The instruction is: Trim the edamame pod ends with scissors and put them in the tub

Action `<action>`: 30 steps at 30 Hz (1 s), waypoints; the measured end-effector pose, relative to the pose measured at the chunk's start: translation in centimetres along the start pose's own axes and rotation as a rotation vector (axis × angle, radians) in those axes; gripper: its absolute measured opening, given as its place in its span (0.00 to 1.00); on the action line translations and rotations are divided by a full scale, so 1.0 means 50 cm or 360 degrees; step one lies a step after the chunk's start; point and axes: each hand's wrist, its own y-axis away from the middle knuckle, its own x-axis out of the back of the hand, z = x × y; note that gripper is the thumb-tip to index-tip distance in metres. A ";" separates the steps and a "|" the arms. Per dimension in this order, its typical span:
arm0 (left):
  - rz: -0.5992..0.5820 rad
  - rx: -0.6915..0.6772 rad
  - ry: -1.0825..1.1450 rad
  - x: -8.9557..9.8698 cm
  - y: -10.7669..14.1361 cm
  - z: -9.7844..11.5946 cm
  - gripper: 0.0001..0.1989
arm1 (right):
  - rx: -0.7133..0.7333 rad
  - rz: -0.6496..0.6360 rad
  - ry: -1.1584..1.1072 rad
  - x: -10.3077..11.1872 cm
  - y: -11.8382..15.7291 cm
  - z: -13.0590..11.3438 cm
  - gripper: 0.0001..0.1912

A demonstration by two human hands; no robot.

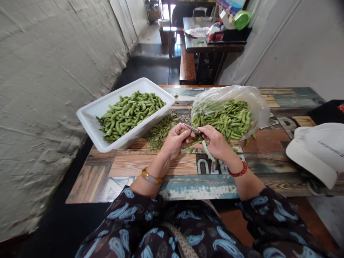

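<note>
My right hand (217, 143) grips a pair of scissors (208, 151) with pale green handles, its blades pointing left toward my left fingertips. My left hand (176, 139) is closed in a pinch beside the blades; whatever it holds is too hidden to make out. Just beyond my right hand, a clear plastic bag (259, 107) lies open with many green soybean pods (228, 116) in it and spilling from its mouth. At the left stands a white tub (90, 114) holding a heap of similar pods (131, 114). Green trimmings (158, 135) lie between the tub and my left hand.
The patchwork wood-print table (150, 165) carries everything. A white cap (317, 148) rests at its right end, near a dark item (328, 111). A rough wall (53, 71) runs along the left. Farther off are a bench (187, 64) and another table (190, 43) with things on it.
</note>
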 end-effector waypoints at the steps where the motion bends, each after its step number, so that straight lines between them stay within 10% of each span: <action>1: -0.0001 -0.0004 0.0002 0.000 0.000 0.000 0.18 | 0.0007 0.0004 -0.0006 0.000 0.000 0.000 0.28; 20: 0.0006 0.0211 0.0229 0.014 -0.011 0.017 0.19 | -0.0177 0.0297 0.0082 0.036 -0.008 0.019 0.24; 30: -0.0250 -0.0335 -0.1169 0.005 -0.007 -0.009 0.07 | -0.0156 0.0265 0.0068 0.031 -0.009 0.013 0.24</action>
